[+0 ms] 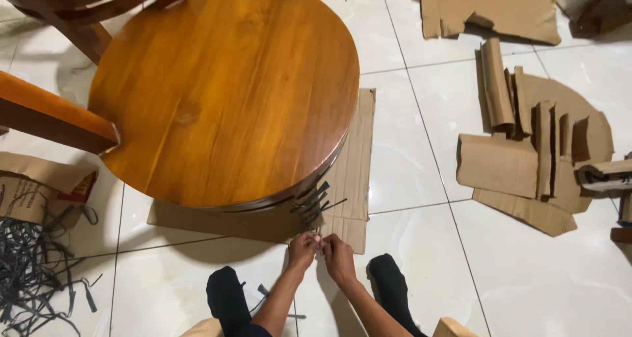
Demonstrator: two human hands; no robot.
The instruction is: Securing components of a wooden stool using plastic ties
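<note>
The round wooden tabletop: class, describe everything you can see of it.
The round wooden tabletop is glossy orange-brown with visible grain and a darker edge. It lies flat, over a flattened cardboard sheet on the tiled floor. Dark straps stick out at its near edge, where the left hand and right hand pinch them.

Place: a furniture packing spot, likely a small workshop or a home room used as one.
Floor: glossy white tiles (408, 153) with grey joints.
Furniture: varnished round wooden table top (224, 87), more varnished wood parts (52, 116) beside it.
Packing scraps: torn cardboard pieces (533, 153), a cardboard sheet (352, 172) under the table top.
Strapping: a heap of cut black straps (33, 271).
</note>
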